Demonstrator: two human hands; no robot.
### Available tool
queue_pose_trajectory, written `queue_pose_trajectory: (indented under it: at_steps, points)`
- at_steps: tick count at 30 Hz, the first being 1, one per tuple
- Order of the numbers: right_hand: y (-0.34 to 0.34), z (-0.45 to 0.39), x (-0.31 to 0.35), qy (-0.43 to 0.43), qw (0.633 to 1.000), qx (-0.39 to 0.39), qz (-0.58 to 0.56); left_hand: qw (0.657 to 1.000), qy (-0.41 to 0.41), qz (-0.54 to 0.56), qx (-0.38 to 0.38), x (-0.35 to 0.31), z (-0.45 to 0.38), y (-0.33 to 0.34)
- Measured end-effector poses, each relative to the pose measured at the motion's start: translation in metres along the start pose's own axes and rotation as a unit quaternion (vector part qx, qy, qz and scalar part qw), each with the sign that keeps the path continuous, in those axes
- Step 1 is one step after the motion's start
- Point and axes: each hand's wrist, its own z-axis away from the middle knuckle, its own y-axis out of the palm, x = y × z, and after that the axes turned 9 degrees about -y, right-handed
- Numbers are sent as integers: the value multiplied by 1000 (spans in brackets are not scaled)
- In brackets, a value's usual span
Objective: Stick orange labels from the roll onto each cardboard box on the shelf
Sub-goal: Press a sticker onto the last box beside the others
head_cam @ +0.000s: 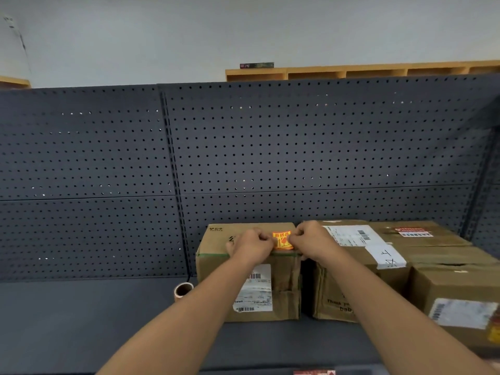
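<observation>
An orange label (281, 240) lies on top of the leftmost cardboard box (284, 288), close to its front edge. My left hand (253, 246) pinches the label's left edge and my right hand (311, 240) pinches its right edge, both with curled fingers. The label roll (183, 290) stands on the dark shelf (81, 320) just left of that box. A second cardboard box (359, 282) with white shipping labels stands to the right, and a third cardboard box (457, 301) sits at the far right, an orange patch showing at its right edge.
A dark pegboard back panel (243, 147) rises behind the shelf. A further cardboard box (422, 234) with a red-and-white sticker sits behind at the right. Wooden cubby shelving (351, 73) runs along the wall above.
</observation>
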Motion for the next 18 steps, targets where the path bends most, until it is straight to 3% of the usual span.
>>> queue_pose_trajectory:
  at_steps: [5, 15, 18]
  points:
    - [1, 6, 3, 0, 1000, 2, 5, 999, -12, 20, 30, 0, 2, -3]
    - [22, 3, 3, -4, 996, -31, 84, 996, 27, -75, -51, 0, 7, 8]
    - [27, 2, -3, 10, 999, -45, 16, 999, 2, -32, -43, 2, 4, 7]
